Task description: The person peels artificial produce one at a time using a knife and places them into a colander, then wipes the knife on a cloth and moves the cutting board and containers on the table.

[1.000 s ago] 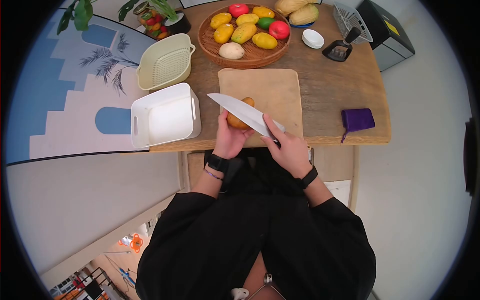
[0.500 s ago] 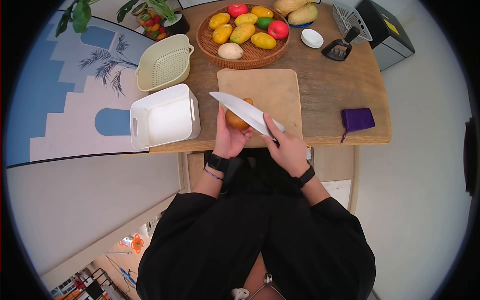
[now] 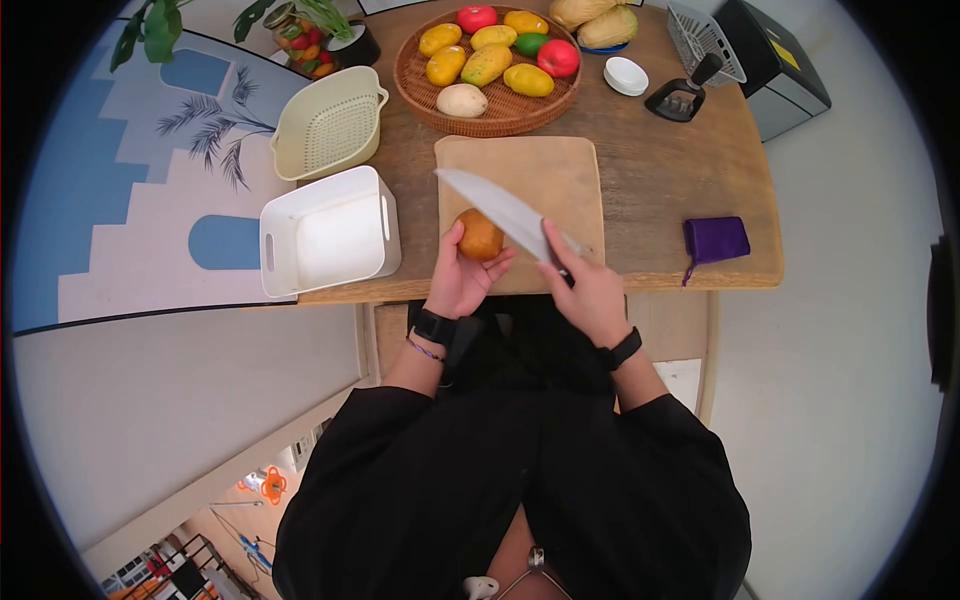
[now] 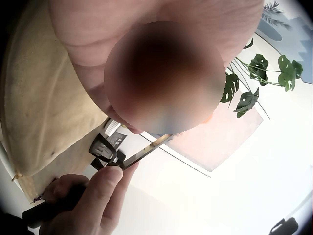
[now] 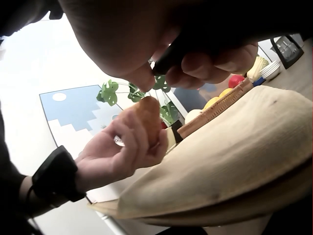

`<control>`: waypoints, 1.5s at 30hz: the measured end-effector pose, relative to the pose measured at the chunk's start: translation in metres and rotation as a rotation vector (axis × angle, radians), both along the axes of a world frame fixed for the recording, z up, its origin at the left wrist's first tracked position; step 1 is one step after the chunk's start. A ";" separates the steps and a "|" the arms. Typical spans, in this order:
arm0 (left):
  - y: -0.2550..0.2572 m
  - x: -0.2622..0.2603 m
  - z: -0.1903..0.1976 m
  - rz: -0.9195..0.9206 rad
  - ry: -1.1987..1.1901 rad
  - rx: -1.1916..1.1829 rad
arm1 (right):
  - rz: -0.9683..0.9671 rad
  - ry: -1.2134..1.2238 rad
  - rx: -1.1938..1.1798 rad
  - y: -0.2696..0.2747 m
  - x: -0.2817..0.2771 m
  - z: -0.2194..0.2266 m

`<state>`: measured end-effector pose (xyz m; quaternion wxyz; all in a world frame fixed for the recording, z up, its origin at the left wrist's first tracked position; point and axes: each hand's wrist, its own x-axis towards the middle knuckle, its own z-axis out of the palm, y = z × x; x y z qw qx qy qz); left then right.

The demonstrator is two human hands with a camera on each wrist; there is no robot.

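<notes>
In the head view, my left hand (image 3: pixel 464 281) holds a round orange-brown fruit (image 3: pixel 480 240) over the near-left part of the cutting board (image 3: pixel 562 172). The thumb lies along the fruit's left side, and fingers cup it from below. My right hand (image 3: pixel 592 300) grips a kitchen knife (image 3: pixel 492 205) by its dark handle, index finger along the blade's spine. The broad blade slants up to the left, its tip beyond the fruit and its side overlapping the fruit's upper right edge. In the left wrist view, the fruit (image 4: pixel 164 78) is a close blur against the palm.
Behind the board, a wicker tray (image 3: pixel 420 103) bears several yellow, red and green fruits. A white bin (image 3: pixel 330 240) and a pale green colander (image 3: pixel 328 130) stand left. A purple pouch (image 3: pixel 716 239) lies right. Farther back are white bowls (image 3: pixel 626 76) and a black-handled tool (image 3: pixel 676 101).
The knife has shifted right and away from me, uncovering more of the fruit, which has turned in my left hand. My right hand has moved slightly right with the knife.
</notes>
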<state>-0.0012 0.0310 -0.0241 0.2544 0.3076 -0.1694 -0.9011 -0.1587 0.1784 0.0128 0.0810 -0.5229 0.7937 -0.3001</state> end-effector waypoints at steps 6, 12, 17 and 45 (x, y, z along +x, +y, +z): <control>-0.002 -0.002 -0.022 0.027 0.112 -0.039 | 0.015 -0.064 -0.023 -0.008 0.010 -0.021; -0.008 0.013 -0.011 -0.051 0.170 -0.001 | -0.155 -0.120 0.054 -0.008 -0.014 -0.017; -0.007 0.002 -0.014 -0.054 0.231 0.087 | 0.112 -0.058 -0.119 0.000 0.009 -0.010; -0.002 0.014 -0.025 -0.140 0.024 -0.262 | 0.031 0.033 -0.172 -0.005 0.007 -0.031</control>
